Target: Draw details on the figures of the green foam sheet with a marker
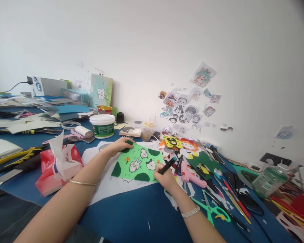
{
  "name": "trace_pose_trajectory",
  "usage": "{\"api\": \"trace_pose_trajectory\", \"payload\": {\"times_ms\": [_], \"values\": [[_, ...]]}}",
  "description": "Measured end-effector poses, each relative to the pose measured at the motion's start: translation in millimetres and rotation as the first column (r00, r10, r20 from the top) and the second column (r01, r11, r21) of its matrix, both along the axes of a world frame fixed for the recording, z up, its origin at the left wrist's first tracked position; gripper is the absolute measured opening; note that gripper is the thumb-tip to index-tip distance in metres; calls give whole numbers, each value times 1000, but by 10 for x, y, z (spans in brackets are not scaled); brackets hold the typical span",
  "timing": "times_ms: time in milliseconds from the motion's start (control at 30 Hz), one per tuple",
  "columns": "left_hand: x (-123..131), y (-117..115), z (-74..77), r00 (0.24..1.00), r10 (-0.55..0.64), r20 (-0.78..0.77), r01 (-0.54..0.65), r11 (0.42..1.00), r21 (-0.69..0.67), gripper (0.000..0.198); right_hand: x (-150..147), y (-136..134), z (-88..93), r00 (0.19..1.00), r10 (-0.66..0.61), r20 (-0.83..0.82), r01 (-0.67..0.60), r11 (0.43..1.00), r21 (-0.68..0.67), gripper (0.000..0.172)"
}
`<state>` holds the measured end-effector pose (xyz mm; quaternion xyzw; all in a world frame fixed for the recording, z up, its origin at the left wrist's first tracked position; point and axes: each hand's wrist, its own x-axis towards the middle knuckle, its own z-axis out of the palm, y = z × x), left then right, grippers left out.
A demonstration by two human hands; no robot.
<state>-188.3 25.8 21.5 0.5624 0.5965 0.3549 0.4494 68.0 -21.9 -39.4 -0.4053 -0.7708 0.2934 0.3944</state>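
Note:
A bright green card [142,153] lies on white paper sheets [106,189]. It carries small white cartoon animals, dark green patches and orange flowers. At its upper left corner rests my left hand [122,144], fingers lying over the edge and pressing it down. Gripped in my right hand [164,177] is a black marker [168,165] with a teal end, slanting up to the right. That hand sits on the card's lower right part, and its fingers hide the marker's tip.
Right of the card are a pink glue gun [191,175], green-handled scissors [211,209], pens and paper scraps. A red tissue pack [59,167], pliers [20,157] and a white-lidded tub [102,126] stand or lie at left. A clear bottle [271,179] is at far right.

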Motion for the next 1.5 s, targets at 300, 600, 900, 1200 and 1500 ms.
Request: {"api": "trace_pose_trajectory", "payload": {"times_ms": [300,600,900,1200,1500], "values": [[-4,34,-44,999,37,-10,-37,999,18,39,11,12,-22,1000,-8,19,8,1000,-2,18],[14,17,-23,998,68,0,-68,998,20,35,50,24,-21,1000,-12,-24,12,1000,-4,18],[20,5,-11,995,85,43,-85,996,10,37,51,16,-7,987,-7,-163,-8,996,-91,18],[-74,34,-5,883,199,425,-227,974,16,35,200,88,151,816,-239,-527,157,968,-196,21],[-77,-19,43,793,167,586,-189,982,-23,31,263,131,193,678,-327,-658,222,945,-240,20]]}}
